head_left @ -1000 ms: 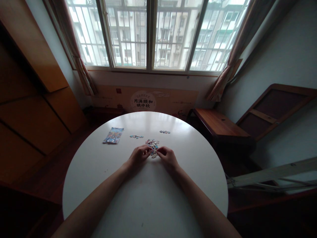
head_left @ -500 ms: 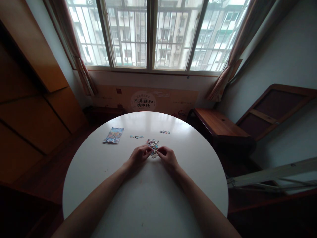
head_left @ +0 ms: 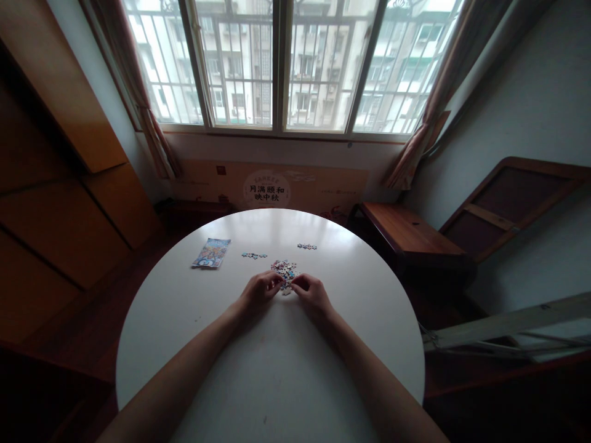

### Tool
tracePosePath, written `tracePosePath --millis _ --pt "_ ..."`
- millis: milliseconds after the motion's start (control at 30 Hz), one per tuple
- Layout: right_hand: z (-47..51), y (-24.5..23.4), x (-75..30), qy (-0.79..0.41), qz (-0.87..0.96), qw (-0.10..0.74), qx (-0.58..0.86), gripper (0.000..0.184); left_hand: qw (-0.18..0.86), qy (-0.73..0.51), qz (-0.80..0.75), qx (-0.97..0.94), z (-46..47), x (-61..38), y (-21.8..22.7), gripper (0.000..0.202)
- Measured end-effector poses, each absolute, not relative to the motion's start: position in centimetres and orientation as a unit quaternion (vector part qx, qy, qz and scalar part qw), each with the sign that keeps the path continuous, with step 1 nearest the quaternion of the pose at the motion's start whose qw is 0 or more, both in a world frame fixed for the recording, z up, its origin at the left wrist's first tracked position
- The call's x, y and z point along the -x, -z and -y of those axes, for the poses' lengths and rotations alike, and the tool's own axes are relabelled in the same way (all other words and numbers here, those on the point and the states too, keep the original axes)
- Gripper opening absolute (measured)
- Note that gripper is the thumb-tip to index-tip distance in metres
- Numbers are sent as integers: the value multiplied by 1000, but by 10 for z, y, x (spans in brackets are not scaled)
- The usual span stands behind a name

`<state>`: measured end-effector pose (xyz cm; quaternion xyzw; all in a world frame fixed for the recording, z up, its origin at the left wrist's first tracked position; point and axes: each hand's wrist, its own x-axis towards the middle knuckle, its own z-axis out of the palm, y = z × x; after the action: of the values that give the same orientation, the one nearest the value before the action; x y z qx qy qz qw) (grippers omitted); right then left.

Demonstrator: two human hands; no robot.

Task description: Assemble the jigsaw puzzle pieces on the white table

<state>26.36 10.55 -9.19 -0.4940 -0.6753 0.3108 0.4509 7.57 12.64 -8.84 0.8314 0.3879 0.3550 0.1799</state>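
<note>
A loose heap of small jigsaw puzzle pieces (head_left: 285,269), some colourful and some pale, lies on the round white table. My left hand (head_left: 261,286) is at the heap's near left side, thumb and fingers pinched on a jigsaw piece that is mostly hidden. From the right, my right hand (head_left: 313,290) reaches the same edge, its thumb and forefinger closed on a piece at the heap; little of that piece shows. Both forearms rest low over the table. Beyond the heap are a joined strip of pieces (head_left: 254,255) on the left and another short strip (head_left: 307,246) on the right.
A colourful printed picture packet (head_left: 212,253) lies at the far left of the white table (head_left: 277,369). Past the table's right edge stands a low wooden bench (head_left: 410,227). Wooden cabinets (head_left: 55,203) line the left, and a barred window is ahead.
Both hands stay at the near edge of the heap, with only very slight finger movement. The strips and the packet lie where they were; the view has shifted slightly.
</note>
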Motion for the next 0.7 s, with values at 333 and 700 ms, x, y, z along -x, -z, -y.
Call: tracePosePath --millis 333,700 --pt "-105 94 -263 -312 682 439 495 14 186 -356 -395 -826 -126 -76 89 15" --pt "-105 93 -264 -304 684 439 497 15 182 -357 -385 -831 -126 -75 87 13"
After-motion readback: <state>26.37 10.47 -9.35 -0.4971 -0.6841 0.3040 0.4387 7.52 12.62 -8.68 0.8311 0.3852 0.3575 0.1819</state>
